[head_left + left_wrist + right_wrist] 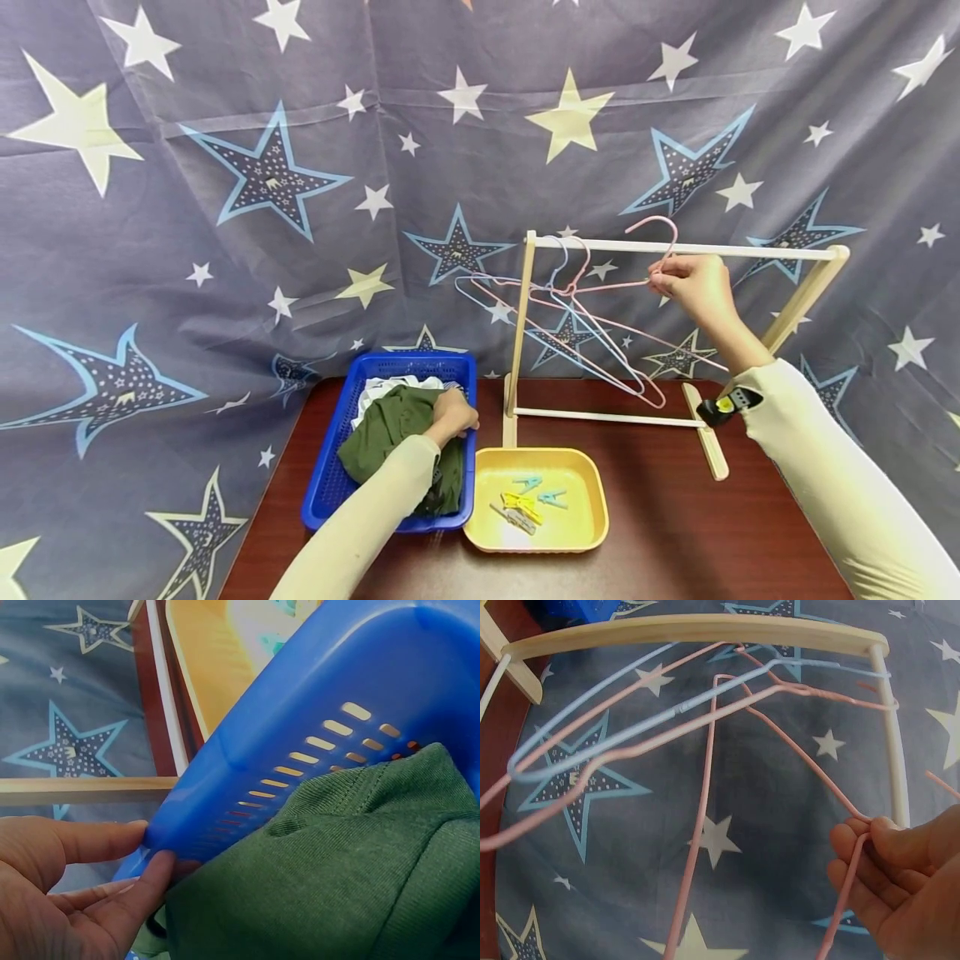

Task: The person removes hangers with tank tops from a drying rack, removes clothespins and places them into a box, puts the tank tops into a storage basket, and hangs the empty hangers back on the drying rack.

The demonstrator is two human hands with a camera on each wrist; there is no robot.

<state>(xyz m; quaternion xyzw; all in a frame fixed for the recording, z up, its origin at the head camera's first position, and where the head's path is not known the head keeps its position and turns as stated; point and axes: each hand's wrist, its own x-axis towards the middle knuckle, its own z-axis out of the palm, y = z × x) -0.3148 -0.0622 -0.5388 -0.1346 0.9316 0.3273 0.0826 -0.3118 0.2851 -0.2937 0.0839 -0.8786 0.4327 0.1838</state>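
My right hand (693,287) pinches a pink hanger (801,756) just below its hook, near the rack's top bar. A second pink hanger (649,741) and a light blue hanger (611,750) hang from that bar, to the left of the hand. My left hand (453,414) is at the right side of the blue basket (330,454), over the clothes. In the left wrist view its fingertips are right at the basket's rim, beside a dark green garment (322,877), with the fingers fairly straight. White cloth (375,390) shows behind the green garment.
The wooden rack (521,325) stands at the back right of the dark red table (675,533). In front of it, next to the basket, sits a yellow tray (592,508) with several clothespins (521,504). A star-patterned curtain (225,275) hangs behind.
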